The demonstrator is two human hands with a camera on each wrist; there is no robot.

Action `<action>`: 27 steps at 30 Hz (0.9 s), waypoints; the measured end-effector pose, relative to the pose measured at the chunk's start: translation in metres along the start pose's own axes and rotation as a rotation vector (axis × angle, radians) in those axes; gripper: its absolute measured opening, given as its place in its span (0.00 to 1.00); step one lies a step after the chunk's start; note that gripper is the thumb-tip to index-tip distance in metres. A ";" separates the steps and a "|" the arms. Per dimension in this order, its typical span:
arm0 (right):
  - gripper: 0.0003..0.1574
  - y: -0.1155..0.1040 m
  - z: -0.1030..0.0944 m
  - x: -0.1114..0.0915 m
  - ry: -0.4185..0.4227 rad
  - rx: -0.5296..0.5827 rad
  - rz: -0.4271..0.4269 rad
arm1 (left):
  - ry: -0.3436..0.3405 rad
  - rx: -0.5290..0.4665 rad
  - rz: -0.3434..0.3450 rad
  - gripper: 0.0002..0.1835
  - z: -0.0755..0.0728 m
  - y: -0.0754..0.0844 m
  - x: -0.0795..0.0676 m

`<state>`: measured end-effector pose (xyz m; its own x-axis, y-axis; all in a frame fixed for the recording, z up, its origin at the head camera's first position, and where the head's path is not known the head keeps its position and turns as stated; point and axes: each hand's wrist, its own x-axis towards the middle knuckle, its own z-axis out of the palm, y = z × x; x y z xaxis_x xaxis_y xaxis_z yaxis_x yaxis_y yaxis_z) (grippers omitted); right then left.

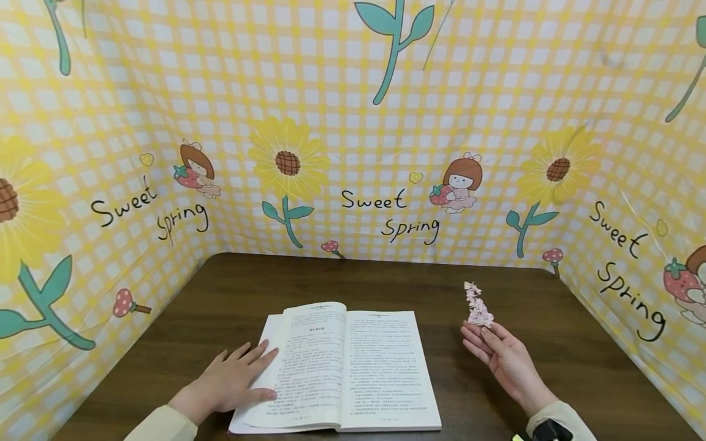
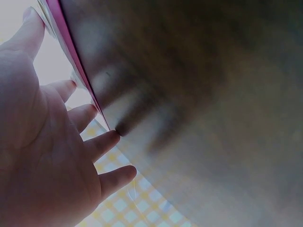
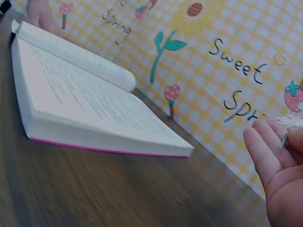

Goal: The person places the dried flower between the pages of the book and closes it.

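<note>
An open book (image 1: 386,373) with printed pages lies on the dark wooden table. My left hand (image 1: 234,376) rests at its left page's outer edge, fingers spread and straight. The left wrist view shows that same hand (image 2: 47,137) beside the pink cover edge (image 2: 75,56). To the right of the book, my right hand (image 1: 510,361) pinches the lower end of a sprig of pale pink blossoms (image 1: 478,311) between thumb and fingers. The sprig points up and away. In the right wrist view its thin stem (image 3: 283,141) shows by the thumb, and its blossoms (image 3: 291,120) are partly cut off.
Around the tabletop (image 1: 386,285) hangs a yellow checked cloth (image 1: 353,135) with printed sunflowers and lettering, behind and at both sides. A black band (image 1: 551,430) sits on the right wrist. A small dark speck (image 3: 179,201) lies on the table near the book.
</note>
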<state>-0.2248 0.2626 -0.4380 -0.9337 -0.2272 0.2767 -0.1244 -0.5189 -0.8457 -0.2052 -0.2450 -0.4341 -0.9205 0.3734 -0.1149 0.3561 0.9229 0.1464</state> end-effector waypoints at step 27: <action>0.27 0.043 0.060 0.007 0.071 -0.072 0.264 | -0.007 0.001 -0.004 0.49 -0.003 0.002 -0.001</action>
<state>-0.2170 0.1892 -0.4455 -0.9577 -0.2876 0.0118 0.1055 -0.3888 -0.9153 -0.2039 -0.2434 -0.4305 -0.9207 0.3707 -0.1220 0.3530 0.9244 0.1447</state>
